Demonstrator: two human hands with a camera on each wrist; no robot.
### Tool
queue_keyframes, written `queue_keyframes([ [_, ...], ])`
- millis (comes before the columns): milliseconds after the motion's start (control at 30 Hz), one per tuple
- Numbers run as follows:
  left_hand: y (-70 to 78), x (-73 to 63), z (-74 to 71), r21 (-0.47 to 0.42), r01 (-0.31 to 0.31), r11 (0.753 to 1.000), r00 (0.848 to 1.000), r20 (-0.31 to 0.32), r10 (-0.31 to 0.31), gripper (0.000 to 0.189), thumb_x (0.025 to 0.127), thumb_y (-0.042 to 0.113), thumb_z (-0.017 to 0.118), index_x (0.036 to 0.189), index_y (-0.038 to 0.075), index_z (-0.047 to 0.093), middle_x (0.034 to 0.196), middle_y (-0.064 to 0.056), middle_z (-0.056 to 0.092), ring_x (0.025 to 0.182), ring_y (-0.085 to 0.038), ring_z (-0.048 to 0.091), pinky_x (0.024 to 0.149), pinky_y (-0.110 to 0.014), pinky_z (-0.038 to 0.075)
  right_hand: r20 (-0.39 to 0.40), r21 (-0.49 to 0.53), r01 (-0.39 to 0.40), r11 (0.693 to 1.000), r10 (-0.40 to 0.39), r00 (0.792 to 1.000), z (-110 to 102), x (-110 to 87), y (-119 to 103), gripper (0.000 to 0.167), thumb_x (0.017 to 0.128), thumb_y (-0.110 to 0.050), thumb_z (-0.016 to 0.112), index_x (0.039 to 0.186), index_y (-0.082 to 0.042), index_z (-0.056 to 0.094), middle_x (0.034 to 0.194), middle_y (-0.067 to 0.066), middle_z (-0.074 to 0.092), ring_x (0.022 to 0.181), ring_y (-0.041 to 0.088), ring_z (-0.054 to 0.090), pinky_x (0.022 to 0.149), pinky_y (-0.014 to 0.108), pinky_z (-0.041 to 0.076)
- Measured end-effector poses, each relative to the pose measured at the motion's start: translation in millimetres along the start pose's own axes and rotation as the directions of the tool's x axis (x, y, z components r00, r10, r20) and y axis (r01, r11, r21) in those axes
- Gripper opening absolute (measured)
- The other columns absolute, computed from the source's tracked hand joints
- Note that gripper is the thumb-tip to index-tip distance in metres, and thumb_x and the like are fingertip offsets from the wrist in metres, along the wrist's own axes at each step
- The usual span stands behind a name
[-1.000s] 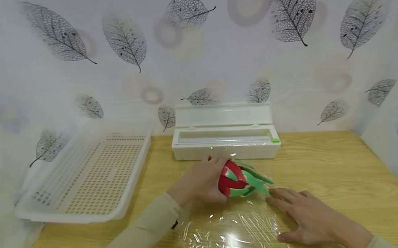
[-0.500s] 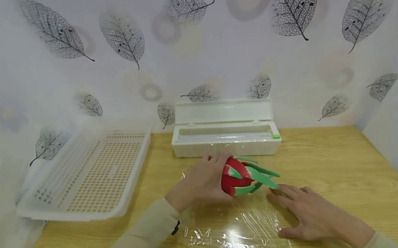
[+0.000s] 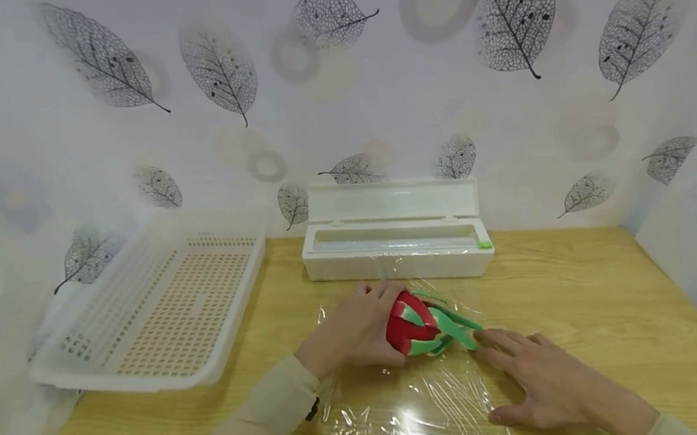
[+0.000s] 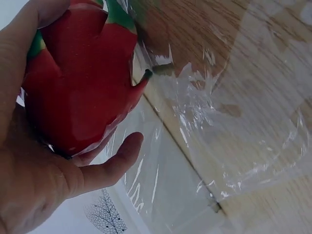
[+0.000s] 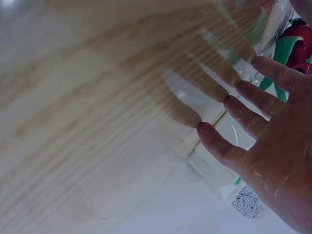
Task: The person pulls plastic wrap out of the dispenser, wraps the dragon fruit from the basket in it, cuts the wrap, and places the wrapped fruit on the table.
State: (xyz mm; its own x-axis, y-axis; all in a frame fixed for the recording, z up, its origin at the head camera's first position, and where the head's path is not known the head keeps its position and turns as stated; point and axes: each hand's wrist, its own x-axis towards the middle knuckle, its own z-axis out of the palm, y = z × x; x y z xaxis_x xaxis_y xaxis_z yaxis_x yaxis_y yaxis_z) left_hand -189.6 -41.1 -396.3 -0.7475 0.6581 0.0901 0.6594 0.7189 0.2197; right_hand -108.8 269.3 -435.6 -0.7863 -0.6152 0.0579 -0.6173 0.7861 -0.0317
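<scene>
A red dragon fruit with green leafy tips lies on its side over a sheet of cling film, tips pointing right. My left hand grips its rounded end; in the left wrist view the fingers curl round the red skin. The film shows wrinkled beside the dragon fruit in that view. My right hand is spread beside the film's right edge, its fingertips on the tabletop in the right wrist view. Its forefinger is close to the green tips; whether they touch, I cannot tell.
Behind the dragon fruit stands a white cling film box, lid raised, the film running from it toward me. A white plastic basket stands at the left of the wooden table. A leaf-patterned curtain encloses the back and sides.
The dragon fruit in my left hand shifted right, then came back slightly left and toward me. My right hand has stayed nearly still; the box and basket have not moved.
</scene>
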Motion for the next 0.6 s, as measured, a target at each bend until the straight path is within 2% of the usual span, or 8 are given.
queue_keyframes([
  [100, 2.6, -1.6, 2.5, 0.035, 0.019, 0.999, 1.0, -0.009, -0.019, 0.094, 0.071, 0.054, 0.08, 0.148, 0.017, 0.041, 0.136, 0.002, 0.057, 0.104, -0.021, 0.055, 0.066, -0.022, 0.053, 0.012, 0.004, -0.002, 1.0, 0.002, 1.0, -1, 0.4, -1, 0.088, 0.082, -0.084, 0.055, 0.141, -0.019, 0.06, 0.151, 0.008, 0.053, 0.132, 0.03, 0.056, 0.09, 0.057, 0.052],
  [200, 8.9, -2.9, 5.0, 0.108, 0.036, 0.993, 0.999, -0.023, -0.034, 0.093, 0.072, 0.057, 0.078, 0.147, 0.018, 0.04, 0.135, 0.002, 0.055, 0.104, -0.022, 0.055, 0.066, -0.03, 0.055, 0.03, 0.012, -0.013, 1.0, 0.013, 0.999, -1, -1.2, -1, 0.088, 0.082, -0.084, 0.055, 0.142, -0.019, 0.06, 0.151, 0.007, 0.053, 0.133, 0.03, 0.056, 0.09, 0.057, 0.052],
  [300, 14.6, -3.4, 7.3, 0.201, 0.043, 0.979, 0.999, -0.04, -0.036, 0.092, 0.072, 0.06, 0.076, 0.145, 0.018, 0.041, 0.133, 0.001, 0.055, 0.103, -0.023, 0.055, 0.066, -0.035, 0.056, 0.037, 0.019, -0.021, 1.0, 0.02, 0.999, -2, -2.7, 0, 0.088, 0.082, -0.084, 0.057, 0.141, -0.019, 0.061, 0.151, 0.007, 0.053, 0.131, 0.031, 0.057, 0.09, 0.057, 0.052],
  [400, 17.6, -2.7, 7.8, 0.271, 0.038, 0.962, 0.998, -0.057, -0.023, 0.089, 0.071, 0.061, 0.074, 0.142, 0.016, 0.044, 0.128, -0.001, 0.057, 0.1, -0.024, 0.057, 0.064, -0.033, 0.056, 0.028, 0.016, -0.022, 1.0, 0.022, 0.999, -2, -3.5, 0, 0.087, 0.081, -0.084, 0.058, 0.14, -0.019, 0.061, 0.15, 0.008, 0.054, 0.13, 0.031, 0.058, 0.089, 0.057, 0.053],
  [500, 15.4, -0.5, 7.3, 0.276, 0.028, 0.961, 0.998, -0.059, -0.012, 0.089, 0.07, 0.061, 0.074, 0.141, 0.015, 0.045, 0.125, -0.001, 0.06, 0.099, -0.022, 0.057, 0.066, -0.03, 0.057, 0.011, 0.01, -0.016, 1.0, 0.015, 1.0, -2, -3.2, 0, 0.087, 0.08, -0.083, 0.059, 0.139, -0.019, 0.062, 0.149, 0.008, 0.054, 0.129, 0.031, 0.058, 0.088, 0.057, 0.053],
  [600, 10.0, 0.3, 3.8, 0.233, 0.034, 0.972, 0.998, -0.056, -0.021, 0.09, 0.071, 0.058, 0.077, 0.143, 0.013, 0.046, 0.129, -0.002, 0.06, 0.104, -0.022, 0.057, 0.074, -0.029, 0.059, 0.01, 0.007, -0.01, 1.0, 0.01, 1.0, -2, -2.8, 0, 0.087, 0.081, -0.082, 0.06, 0.14, -0.018, 0.061, 0.149, 0.007, 0.055, 0.13, 0.029, 0.058, 0.089, 0.055, 0.052],
])
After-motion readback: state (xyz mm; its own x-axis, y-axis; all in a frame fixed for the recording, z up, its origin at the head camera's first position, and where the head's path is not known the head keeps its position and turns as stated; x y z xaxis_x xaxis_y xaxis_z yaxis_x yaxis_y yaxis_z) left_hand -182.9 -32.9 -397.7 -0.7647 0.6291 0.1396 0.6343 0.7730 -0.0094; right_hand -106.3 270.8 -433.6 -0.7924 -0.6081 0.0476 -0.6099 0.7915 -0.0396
